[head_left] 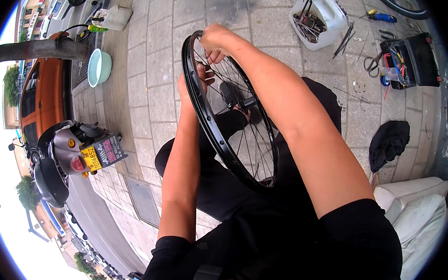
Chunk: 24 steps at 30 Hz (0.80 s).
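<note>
A black bicycle wheel, a rim with spokes and a hub, stands tilted over my dark-trousered legs. My left hand grips the rim's upper left part, its fingertips curling in among the spokes. My right hand is closed at the top of the wheel, beside the inner side of the rim. Its fingertips are pressed together near the spokes, and I cannot make out what is between them. Behind the hub, my dark shoe shows through the spokes on the paving.
A white tub of tools, loose tools, scissors, an open toolbox, another wheel, black cloth and a pale sofa lie right. A scooter, orange car, tree trunk and basin are left.
</note>
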Tool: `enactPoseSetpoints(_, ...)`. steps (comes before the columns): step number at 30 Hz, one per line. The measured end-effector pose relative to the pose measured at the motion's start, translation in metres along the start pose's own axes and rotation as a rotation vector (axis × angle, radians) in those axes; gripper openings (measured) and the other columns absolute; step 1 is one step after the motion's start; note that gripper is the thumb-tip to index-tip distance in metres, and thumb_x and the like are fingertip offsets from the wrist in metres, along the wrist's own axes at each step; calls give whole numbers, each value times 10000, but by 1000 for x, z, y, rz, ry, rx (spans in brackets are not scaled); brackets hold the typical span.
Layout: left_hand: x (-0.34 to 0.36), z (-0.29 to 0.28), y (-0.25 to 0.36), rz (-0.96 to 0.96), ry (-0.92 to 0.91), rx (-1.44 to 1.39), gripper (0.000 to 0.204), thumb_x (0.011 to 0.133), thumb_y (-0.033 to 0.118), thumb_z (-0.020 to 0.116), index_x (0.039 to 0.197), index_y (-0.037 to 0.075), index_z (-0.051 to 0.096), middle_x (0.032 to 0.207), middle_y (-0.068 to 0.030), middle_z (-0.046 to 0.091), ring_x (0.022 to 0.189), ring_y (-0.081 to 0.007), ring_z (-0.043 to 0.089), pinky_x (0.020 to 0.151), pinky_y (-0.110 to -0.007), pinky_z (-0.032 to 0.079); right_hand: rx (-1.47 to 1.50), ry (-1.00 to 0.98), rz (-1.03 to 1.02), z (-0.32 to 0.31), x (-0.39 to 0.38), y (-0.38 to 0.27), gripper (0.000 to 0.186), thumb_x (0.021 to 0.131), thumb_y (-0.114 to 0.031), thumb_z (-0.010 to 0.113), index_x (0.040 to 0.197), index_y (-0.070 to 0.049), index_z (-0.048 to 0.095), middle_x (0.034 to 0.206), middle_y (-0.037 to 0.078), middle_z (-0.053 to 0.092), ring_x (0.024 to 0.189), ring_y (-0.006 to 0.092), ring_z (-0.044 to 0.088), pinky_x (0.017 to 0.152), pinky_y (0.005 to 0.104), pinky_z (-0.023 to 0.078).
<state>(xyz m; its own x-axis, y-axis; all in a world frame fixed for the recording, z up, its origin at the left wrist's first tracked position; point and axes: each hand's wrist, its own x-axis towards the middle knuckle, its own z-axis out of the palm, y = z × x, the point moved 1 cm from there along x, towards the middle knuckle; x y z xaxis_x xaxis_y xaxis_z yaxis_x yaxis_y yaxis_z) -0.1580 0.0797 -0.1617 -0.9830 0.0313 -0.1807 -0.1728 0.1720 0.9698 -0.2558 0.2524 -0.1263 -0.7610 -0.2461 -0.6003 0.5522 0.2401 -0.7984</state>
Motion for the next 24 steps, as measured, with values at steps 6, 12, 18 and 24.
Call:
enactPoseSetpoints(6, 16, 12, 18, -179, -106, -99, 232, 1090, 265, 632, 1115, 38, 674, 950, -47, 730, 806, -151, 722, 751, -309, 610, -66, -73, 7, -7, -5, -4, 399, 1042, -196, 538, 1380, 1, 617, 1263, 169, 752, 1011, 302, 779, 877, 494, 584)
enactPoseSetpoints(12, 19, 3, 9, -228, -80, -127, 264, 1080, 287, 651, 1178, 42, 669, 814, -52, 701, 692, -154, 711, 654, -300, 615, -110, -93, -67, -5, -11, -4, 373, 1058, -260, 584, 1360, -51, 645, 1239, 151, 761, 1050, 270, 760, 854, 465, 594)
enactPoseSetpoints(18, 17, -10, -5, -241, -73, -101, 353, 1104, 234, 598, 1385, 21, 577, 871, -43, 677, 755, -146, 704, 749, -321, 626, 261, -79, 3, -6, -1, 15, 279, 1024, -206, 637, 1234, -48, 730, 1195, 128, 774, 1068, 252, 758, 845, 469, 620)
enactPoseSetpoints(24, 10, -8, 5, 5, -175, -7, 314, 1112, 170, 569, 1384, 15, 594, 916, -40, 671, 801, -120, 676, 804, -311, 621, -569, 362, -238, 9, -32, -8, 250, 911, -118, 684, 1102, 8, 783, 1001, 195, 790, 868, 297, 790, 774, 405, 636)
